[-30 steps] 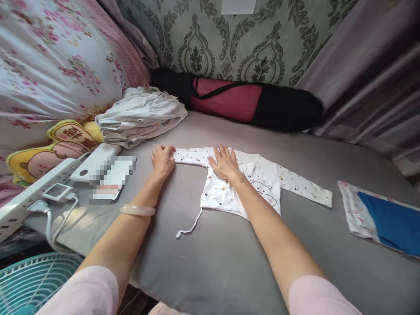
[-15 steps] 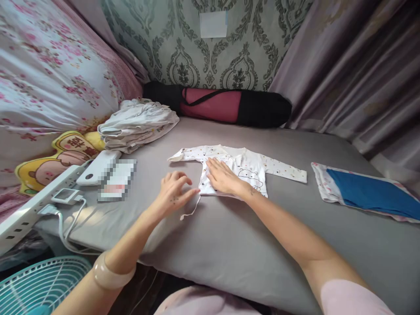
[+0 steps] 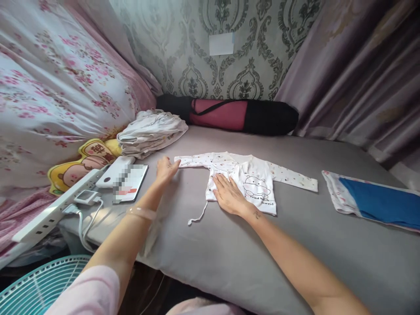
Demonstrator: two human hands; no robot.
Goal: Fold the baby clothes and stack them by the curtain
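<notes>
A white baby shirt point(image 3: 257, 181) lies spread on the grey bedsheet, sleeves stretched out to both sides. Small speckles cover its sleeves, and a cartoon animal with lettering is printed on its front. My left hand point(image 3: 166, 169) is at the end of the left sleeve, its thumb and fingers closed on the cuff. My right hand point(image 3: 229, 194) rests flat on the shirt's left front panel, fingers extended. From the lower left hem a thin white tie point(image 3: 198, 215) trails onto the sheet.
To the right lies a folded blue and white cloth point(image 3: 370, 197). Crumpled pale clothes point(image 3: 149, 131), a phone point(image 3: 136, 181), a white power bank point(image 3: 114, 173) and a power strip point(image 3: 59, 210) are on the left. A black and red bag point(image 3: 226, 114) lies along the wall; a teal fan point(image 3: 39, 284) stands lower left.
My left hand has moved up and away from the lower hem to the left cuff, which now lies straighter. My right hand stays flat on the shirt. The view has shifted slightly.
</notes>
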